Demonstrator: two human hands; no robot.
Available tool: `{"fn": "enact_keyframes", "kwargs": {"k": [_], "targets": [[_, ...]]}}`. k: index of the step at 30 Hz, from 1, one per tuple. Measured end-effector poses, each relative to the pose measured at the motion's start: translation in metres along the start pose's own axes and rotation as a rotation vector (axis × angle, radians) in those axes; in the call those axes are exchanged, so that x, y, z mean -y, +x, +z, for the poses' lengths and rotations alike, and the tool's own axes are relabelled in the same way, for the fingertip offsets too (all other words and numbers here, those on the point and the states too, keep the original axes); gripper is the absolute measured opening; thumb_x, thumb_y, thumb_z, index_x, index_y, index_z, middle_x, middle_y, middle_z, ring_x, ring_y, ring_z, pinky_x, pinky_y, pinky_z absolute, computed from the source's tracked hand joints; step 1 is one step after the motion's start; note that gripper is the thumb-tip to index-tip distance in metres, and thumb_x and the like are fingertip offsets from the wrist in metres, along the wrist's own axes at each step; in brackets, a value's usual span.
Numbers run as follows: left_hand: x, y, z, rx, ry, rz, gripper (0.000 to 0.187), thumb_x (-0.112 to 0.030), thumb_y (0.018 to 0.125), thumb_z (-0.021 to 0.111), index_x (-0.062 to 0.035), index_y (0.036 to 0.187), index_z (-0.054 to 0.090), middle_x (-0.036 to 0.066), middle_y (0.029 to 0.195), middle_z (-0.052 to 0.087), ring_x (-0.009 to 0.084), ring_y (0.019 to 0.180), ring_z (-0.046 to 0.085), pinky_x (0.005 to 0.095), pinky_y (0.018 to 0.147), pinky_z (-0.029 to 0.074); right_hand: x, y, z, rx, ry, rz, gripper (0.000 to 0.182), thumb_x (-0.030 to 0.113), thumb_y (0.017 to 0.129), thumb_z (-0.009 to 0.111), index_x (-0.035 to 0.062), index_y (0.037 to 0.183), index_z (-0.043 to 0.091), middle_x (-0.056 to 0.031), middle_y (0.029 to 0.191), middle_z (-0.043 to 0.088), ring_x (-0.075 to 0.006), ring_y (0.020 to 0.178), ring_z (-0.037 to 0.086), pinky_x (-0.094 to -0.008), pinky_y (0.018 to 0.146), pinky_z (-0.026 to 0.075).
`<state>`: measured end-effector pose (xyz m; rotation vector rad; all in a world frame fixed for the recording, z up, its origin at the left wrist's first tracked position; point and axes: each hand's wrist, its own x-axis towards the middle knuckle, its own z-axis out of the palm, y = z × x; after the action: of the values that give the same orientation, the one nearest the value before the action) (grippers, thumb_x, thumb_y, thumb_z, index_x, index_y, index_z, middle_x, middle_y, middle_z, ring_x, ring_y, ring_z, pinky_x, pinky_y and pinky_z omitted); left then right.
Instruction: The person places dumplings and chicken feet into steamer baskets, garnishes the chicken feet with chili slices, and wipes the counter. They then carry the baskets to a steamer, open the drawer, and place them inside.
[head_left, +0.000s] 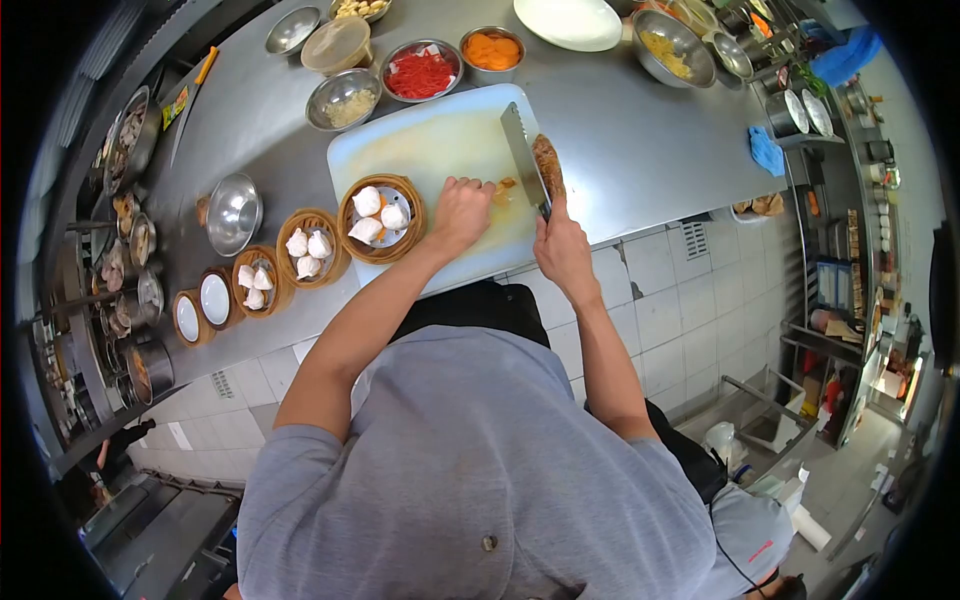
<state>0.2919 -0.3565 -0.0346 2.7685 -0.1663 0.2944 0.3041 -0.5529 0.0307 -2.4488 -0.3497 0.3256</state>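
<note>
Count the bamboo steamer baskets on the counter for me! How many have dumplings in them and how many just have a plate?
Bamboo steamer baskets with dumplings: 3
Bamboo steamer baskets with only a white plate: 2
Total: 5
The left hand rests on the cutting board beside the nearest basket; the right hand holds the cleaver.

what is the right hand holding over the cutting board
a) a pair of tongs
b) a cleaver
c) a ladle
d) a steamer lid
b: the right hand grips the handle of a cleaver, its broad blade set on the cutting board, while the left hand presses down on the board beside it.
</note>
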Motion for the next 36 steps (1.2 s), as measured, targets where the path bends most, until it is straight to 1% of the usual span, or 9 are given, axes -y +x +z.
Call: {"fn": "enact_keyframes", "kwargs": {"k": [3, 8, 16, 19, 20, 23, 28, 34, 36], "targets": [[-0.002, -0.006, -0.001, 0.065, 0.029, -0.009, 0.014, -0.002, 0.076, 0.061, -0.0036, 0.086, 0.070, 0.016, 0.083, 0.071, 0.0306, 0.086, 0.068, 0.0418, 0.083, 0.046, -0.021, 0.002, 0.012, -0.085, -0.010, -0.092, 0.027, 0.018, 0.100, 0.056, 0.0004, 0.113, 0.040, -0.0269, 0.071, 0.065, -0.0465, 0.066, 0.066, -0.0545, 0.058, 0.053], [0.003, -0.015, -0.008, 0.030, 0.039, -0.020, 0.012, -0.002, 0.079, 0.061, -0.0030, 0.087, 0.069, 0.016, 0.084, 0.070, 0.0319, 0.085, 0.067, 0.0430, 0.082, 0.046, -0.067, 0.001, 0.001, -0.055, 1.010, 0.196, 0.021, 0.026, 0.104, 0.056, 0.0111, 0.114, 0.045, -0.0020, 0.075, 0.054, -0.0099, 0.046, 0.049, -0.0271, 0.036, 0.041], [-0.002, -0.023, -0.014, -0.099, -0.400, -0.221, 0.010, -0.008, 0.085, 0.071, 0.0000, 0.090, 0.068, 0.016, 0.085, 0.069, 0.0336, 0.077, 0.064, 0.0425, 0.074, 0.051, -0.170, 0.056, -0.031, -0.118, 1.046, 0.446, 0.024, 0.028, 0.106, 0.053, 0.0054, 0.114, 0.053, -0.0075, 0.080, 0.060, -0.0158, 0.062, 0.059, -0.0307, 0.051, 0.053], [-0.023, -0.018, -0.032, -0.028, -0.617, -0.380, 0.013, -0.011, 0.089, 0.072, -0.0001, 0.094, 0.068, 0.012, 0.085, 0.069, 0.0240, 0.074, 0.062, 0.0351, 0.072, 0.050, -0.184, 0.059, -0.020, -0.518, 0.218, 0.095, 0.031, 0.020, 0.104, 0.055, 0.0008, 0.128, 0.054, -0.0131, 0.101, 0.066, -0.0180, 0.080, 0.063, -0.0298, 0.069, 0.055], [-0.030, -0.014, -0.037, 0.015, -0.690, -0.439, 0.014, -0.013, 0.090, 0.072, -0.0005, 0.095, 0.068, 0.010, 0.085, 0.068, 0.0200, 0.074, 0.061, 0.0321, 0.072, 0.050, -0.137, 0.045, -0.044, -0.504, 0.182, 0.141, 0.039, 0.014, 0.101, 0.058, 0.0019, 0.137, 0.052, -0.0139, 0.124, 0.063, -0.0184, 0.098, 0.062, -0.0280, 0.081, 0.052], [-0.045, -0.008, -0.032, 0.181, -0.992, -0.439, 0.015, -0.016, 0.094, 0.072, -0.0017, 0.098, 0.068, 0.003, 0.086, 0.068, 0.0108, 0.076, 0.057, 0.0270, 0.071, 0.048, -0.094, 0.026, -0.044, -0.051, 0.711, -0.002, 0.041, 0.012, 0.098, 0.061, 0.0052, 0.138, 0.053, -0.0105, 0.130, 0.060, -0.0162, 0.100, 0.062, -0.0279, 0.081, 0.053], [-0.081, -0.004, -0.037, 0.219, -0.986, -0.340, 0.018, -0.015, 0.094, 0.072, -0.0017, 0.105, 0.068, 0.003, 0.093, 0.069, 0.0103, 0.081, 0.059, 0.0254, 0.076, 0.048, -0.069, 0.004, -0.025, 0.386, 1.101, 0.045, 0.016, 0.017, 0.099, 0.068, 0.0078, 0.111, 0.065, 0.0003, 0.083, 0.063, -0.0078, 0.073, 0.060, -0.0249, 0.066, 0.053], [-0.089, -0.010, -0.035, 0.174, -0.816, -0.185, 0.027, -0.012, 0.089, 0.073, -0.0022, 0.113, 0.067, 0.010, 0.103, 0.070, 0.0212, 0.095, 0.066, 0.0354, 0.081, 0.052, -0.132, 0.014, -0.088, 0.085, 1.080, 0.148, 0.010, 0.013, 0.097, 0.069, 0.0053, 0.103, 0.067, -0.0016, 0.082, 0.067, -0.0091, 0.070, 0.062, -0.0266, 0.062, 0.052], [-0.083, -0.010, -0.036, 0.214, -0.792, -0.163, 0.028, -0.010, 0.088, 0.073, -0.0022, 0.114, 0.066, 0.012, 0.105, 0.069, 0.0238, 0.096, 0.066, 0.0371, 0.081, 0.053, -0.170, 0.029, -0.143, -0.281, 1.016, 0.068, 0.010, 0.012, 0.094, 0.069, 0.0032, 0.099, 0.068, -0.0046, 0.084, 0.071, -0.0139, 0.073, 0.067, -0.0293, 0.067, 0.056]]}}
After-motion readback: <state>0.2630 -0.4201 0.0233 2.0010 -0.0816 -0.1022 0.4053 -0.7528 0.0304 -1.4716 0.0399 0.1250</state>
